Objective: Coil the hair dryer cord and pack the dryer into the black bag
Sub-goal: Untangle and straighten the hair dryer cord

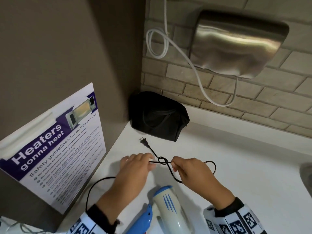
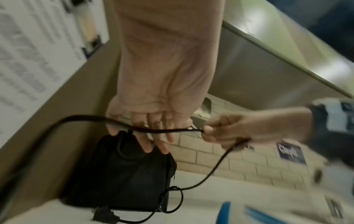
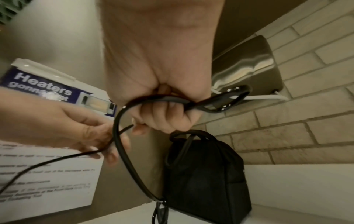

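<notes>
Above the white counter point(image 1: 236, 166), near its left corner, both hands work the black cord point(image 1: 162, 161); the left hand point(image 1: 135, 168) has its fingers point(image 2: 147, 144) fairly straight and close together, the cord running across them, though whether the thumb pinches it I cannot tell; the right hand point(image 1: 190, 169) has its fingers point(image 3: 168, 119) curled tight round the cord, a loop sticking out past the fist to the right; between the two hands the cord crosses itself in a small knot-like loop; its plug point(image 1: 144, 141) lies on the counter just beyond the hands, near the black bag point(image 1: 158, 115); that bag sits upright in the far corner against the brick wall point(image 1: 253, 98); the hair dryer point(image 1: 168, 208), cream and blue, lies on the counter near the person, between the wrists; a microwave safety poster point(image 1: 55, 149) hangs on the left; a steel hand dryer point(image 1: 236, 44) is fixed to the far wall with a white cable point(image 1: 194, 65).
</notes>
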{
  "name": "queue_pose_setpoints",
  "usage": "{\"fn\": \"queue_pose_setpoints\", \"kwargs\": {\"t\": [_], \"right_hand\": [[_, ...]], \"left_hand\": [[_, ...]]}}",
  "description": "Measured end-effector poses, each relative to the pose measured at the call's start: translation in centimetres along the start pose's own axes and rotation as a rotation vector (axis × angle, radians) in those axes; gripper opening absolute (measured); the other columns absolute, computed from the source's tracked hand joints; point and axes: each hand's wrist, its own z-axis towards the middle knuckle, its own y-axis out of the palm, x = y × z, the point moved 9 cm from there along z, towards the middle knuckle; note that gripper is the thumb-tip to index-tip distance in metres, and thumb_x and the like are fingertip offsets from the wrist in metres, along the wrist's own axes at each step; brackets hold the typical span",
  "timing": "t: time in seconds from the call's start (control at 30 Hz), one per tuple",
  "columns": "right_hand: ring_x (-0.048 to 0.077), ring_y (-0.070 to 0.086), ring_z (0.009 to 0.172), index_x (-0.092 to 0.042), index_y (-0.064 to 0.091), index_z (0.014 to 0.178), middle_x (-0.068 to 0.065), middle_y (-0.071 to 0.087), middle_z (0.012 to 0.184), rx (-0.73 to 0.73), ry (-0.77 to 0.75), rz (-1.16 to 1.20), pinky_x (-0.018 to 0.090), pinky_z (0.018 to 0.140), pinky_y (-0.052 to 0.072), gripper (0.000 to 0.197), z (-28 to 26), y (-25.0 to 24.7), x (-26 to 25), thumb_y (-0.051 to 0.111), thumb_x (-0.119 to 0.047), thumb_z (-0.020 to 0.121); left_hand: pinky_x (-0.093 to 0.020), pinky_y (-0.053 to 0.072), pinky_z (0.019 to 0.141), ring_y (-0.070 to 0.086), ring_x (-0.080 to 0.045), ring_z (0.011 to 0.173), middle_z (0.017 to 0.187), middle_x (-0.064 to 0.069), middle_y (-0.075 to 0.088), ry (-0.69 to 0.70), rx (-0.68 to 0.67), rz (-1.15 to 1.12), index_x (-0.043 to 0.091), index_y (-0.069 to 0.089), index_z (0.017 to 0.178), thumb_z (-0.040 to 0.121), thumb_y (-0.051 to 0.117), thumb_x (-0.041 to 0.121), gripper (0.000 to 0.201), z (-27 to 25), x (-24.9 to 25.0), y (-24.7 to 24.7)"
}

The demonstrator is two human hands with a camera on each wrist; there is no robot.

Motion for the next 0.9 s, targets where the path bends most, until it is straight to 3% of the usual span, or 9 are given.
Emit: {"fn": "queue_pose_setpoints", "kwargs": {"t": [0.07, 0.13, 0.27, 0.33, 0.4, 0.5, 0.63, 0.73, 0.9], "right_hand": [[0.026, 0.052, 0.061, -0.026, 0.05, 0.088, -0.001, 0.059, 0.065, -0.006, -0.024, -0.017, 0.032, 0.053, 0.035, 0.014, 0.0, 0.0, -1.1, 0.039, -0.017, 0.087], [0.023, 0.046, 0.058, -0.027, 0.05, 0.087, -0.002, 0.057, 0.065, -0.004, -0.042, -0.002, 0.031, 0.053, 0.034, 0.014, -0.1, -0.2, -1.8, 0.042, -0.016, 0.088], [0.015, 0.039, 0.054, -0.026, 0.047, 0.083, -0.008, 0.041, 0.056, 0.023, -0.034, 0.082, 0.028, 0.052, 0.033, 0.013, -0.2, -0.9, -0.8, 0.041, -0.02, 0.093], [0.014, 0.036, 0.051, -0.025, 0.045, 0.081, -0.008, 0.036, 0.053, 0.035, -0.031, 0.105, 0.02, 0.048, 0.027, 0.014, -0.2, -0.6, -0.2, 0.04, -0.02, 0.093], [0.014, 0.035, 0.05, -0.024, 0.045, 0.081, -0.008, 0.038, 0.054, 0.034, -0.033, 0.119, 0.015, 0.047, 0.024, 0.014, -0.2, -0.1, 0.0, 0.039, -0.02, 0.094], [0.016, 0.04, 0.055, -0.023, 0.045, 0.081, -0.009, 0.044, 0.061, 0.007, -0.003, 0.113, 0.02, 0.05, 0.028, 0.014, 0.0, 1.0, 0.7, 0.039, -0.014, 0.09], [0.019, 0.043, 0.059, -0.029, 0.036, 0.077, -0.009, 0.041, 0.059, -0.016, 0.101, 0.07, 0.028, 0.052, 0.033, 0.025, -0.1, 1.5, 3.2, 0.041, -0.007, 0.087], [0.023, 0.044, 0.059, -0.027, 0.035, 0.078, -0.007, 0.043, 0.06, -0.014, 0.13, 0.048, 0.032, 0.054, 0.037, 0.025, -0.3, 1.1, 3.6, 0.041, -0.004, 0.085], [0.019, 0.042, 0.058, -0.023, 0.041, 0.081, -0.006, 0.049, 0.068, 0.048, 0.13, 0.048, 0.026, 0.052, 0.033, 0.024, -0.2, -0.3, 2.9, 0.04, 0.0, 0.084]], "left_hand": [[-0.03, 0.035, 0.098, 0.053, -0.01, 0.103, 0.104, 0.015, 0.06, 0.11, -0.038, -0.008, 0.029, 0.058, 0.111, 0.089, 0.048, 0.012, 0.03, 0.0, 1.8, 0.6], [-0.025, 0.037, 0.081, 0.053, -0.009, 0.083, 0.078, 0.015, 0.057, 0.146, -0.091, -0.174, 0.025, 0.061, 0.084, 0.071, 0.048, -0.004, 0.035, 0.2, 2.4, 0.9], [-0.022, 0.039, 0.068, 0.042, -0.006, 0.06, 0.057, 0.01, 0.049, -0.009, -0.047, -0.783, 0.02, 0.05, 0.062, 0.077, 0.04, -0.007, 0.032, 0.4, 0.7, -0.8], [-0.015, 0.038, 0.066, 0.04, -0.006, 0.059, 0.056, 0.008, 0.048, -0.054, -0.025, -0.896, 0.019, 0.047, 0.06, 0.078, 0.037, -0.004, 0.032, 0.0, -0.1, -2.0], [-0.015, 0.037, 0.068, 0.043, -0.007, 0.061, 0.058, 0.005, 0.048, -0.093, -0.041, -0.86, 0.022, 0.045, 0.056, 0.078, 0.035, -0.001, 0.033, -0.4, -1.2, -2.3], [-0.022, 0.039, 0.079, 0.059, -0.014, 0.076, 0.061, 0.004, 0.053, -0.228, 0.006, -0.894, 0.021, 0.047, 0.056, 0.083, 0.036, 0.006, 0.033, -0.8, -4.2, -2.8], [-0.02, 0.043, 0.081, 0.064, -0.002, 0.074, 0.061, 0.004, 0.054, -0.39, 0.135, -1.005, 0.013, 0.048, 0.062, 0.098, 0.036, -0.001, 0.041, -1.3, -7.9, -4.2], [-0.029, 0.043, 0.082, 0.064, -0.005, 0.075, 0.057, 0.006, 0.061, -0.357, 0.094, -0.9, 0.016, 0.053, 0.06, 0.095, 0.043, 0.011, 0.036, -1.2, -8.1, -4.2], [-0.025, 0.045, 0.073, 0.059, 0.001, 0.078, 0.087, 0.024, 0.065, -0.22, 0.062, -0.505, 0.03, 0.061, 0.085, 0.084, 0.032, 0.047, 0.034, -1.3, -6.3, -3.1]]}}
